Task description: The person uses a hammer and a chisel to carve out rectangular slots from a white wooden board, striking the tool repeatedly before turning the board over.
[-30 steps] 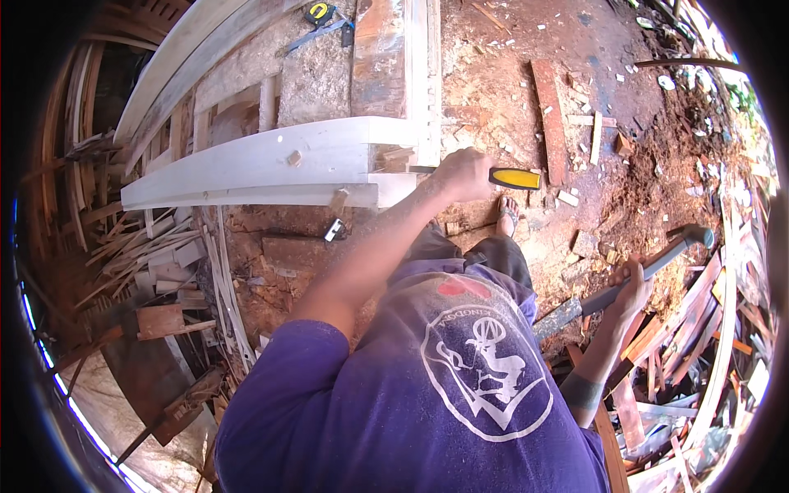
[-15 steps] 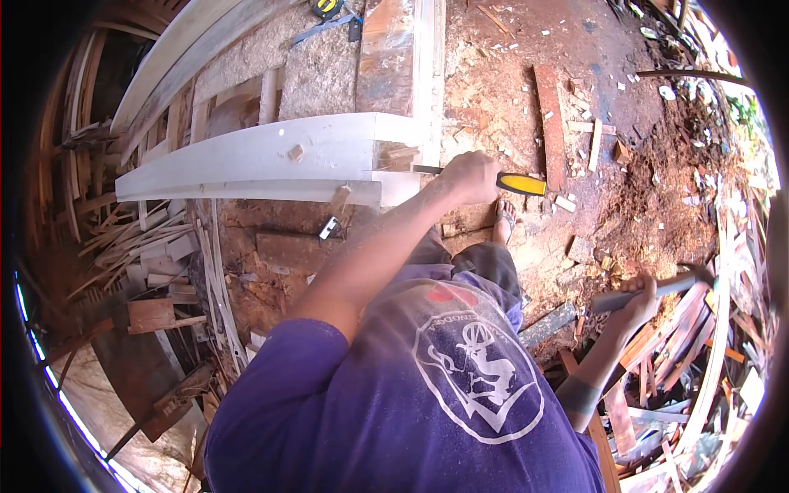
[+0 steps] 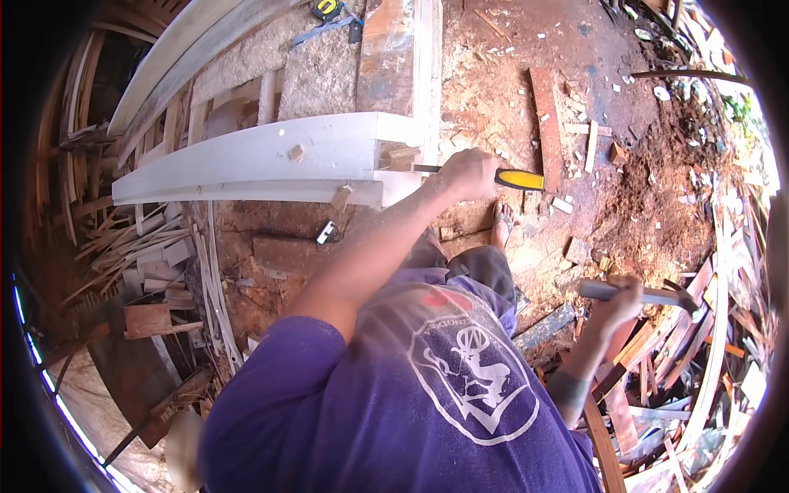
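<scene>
My left hand (image 3: pixel 470 173) is closed around a chisel (image 3: pixel 519 179) with a yellow and black handle. The blade points left, its tip at a notch in the end of a long pale wooden beam (image 3: pixel 255 156); loose slivers sit in that notch (image 3: pixel 398 157). Off to the right, my right hand (image 3: pixel 620 304) grips a hammer (image 3: pixel 664 297) by its grey handle, the head on the far right side and apart from the chisel. A small wood chip (image 3: pixel 296 153) rests on the beam.
A tape measure (image 3: pixel 327 10) lies at the top beside a blue tool. Scrap wood is heaped at the left (image 3: pixel 156 255) and right (image 3: pixel 682 353). A reddish board (image 3: pixel 546 127) and shavings cover parts of the ground. My foot (image 3: pixel 502 222) stands beyond my left forearm.
My right hand has shifted a little left with the hammer, whose head has tipped lower. My left hand and the chisel stay at the notch.
</scene>
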### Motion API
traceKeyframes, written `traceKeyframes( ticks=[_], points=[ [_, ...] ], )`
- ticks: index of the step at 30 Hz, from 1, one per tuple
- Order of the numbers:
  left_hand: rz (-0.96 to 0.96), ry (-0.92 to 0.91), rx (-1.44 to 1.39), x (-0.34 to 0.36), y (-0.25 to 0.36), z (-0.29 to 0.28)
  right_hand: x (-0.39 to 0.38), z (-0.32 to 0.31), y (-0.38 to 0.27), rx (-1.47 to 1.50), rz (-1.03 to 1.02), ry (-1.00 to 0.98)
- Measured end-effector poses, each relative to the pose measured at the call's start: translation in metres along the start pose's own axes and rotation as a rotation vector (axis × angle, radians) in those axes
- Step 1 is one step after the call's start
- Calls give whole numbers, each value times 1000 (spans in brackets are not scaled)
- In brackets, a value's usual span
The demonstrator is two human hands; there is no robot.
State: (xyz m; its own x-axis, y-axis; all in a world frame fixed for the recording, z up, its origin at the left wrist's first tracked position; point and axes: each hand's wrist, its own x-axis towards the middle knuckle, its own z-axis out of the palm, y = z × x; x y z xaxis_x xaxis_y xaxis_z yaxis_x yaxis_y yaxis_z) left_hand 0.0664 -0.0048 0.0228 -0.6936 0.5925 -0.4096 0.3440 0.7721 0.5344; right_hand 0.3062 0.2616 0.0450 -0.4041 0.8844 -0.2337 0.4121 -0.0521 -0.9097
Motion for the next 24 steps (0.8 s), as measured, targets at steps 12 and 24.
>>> traceKeyframes(
  ticks=[12,24],
  points=[
    [-4,39,53,-3,-11,0,25,-11,-34,383,236,24],
    [10,52,74,-9,-20,-3,16,-17,-26,202,245,-143]
  ],
)
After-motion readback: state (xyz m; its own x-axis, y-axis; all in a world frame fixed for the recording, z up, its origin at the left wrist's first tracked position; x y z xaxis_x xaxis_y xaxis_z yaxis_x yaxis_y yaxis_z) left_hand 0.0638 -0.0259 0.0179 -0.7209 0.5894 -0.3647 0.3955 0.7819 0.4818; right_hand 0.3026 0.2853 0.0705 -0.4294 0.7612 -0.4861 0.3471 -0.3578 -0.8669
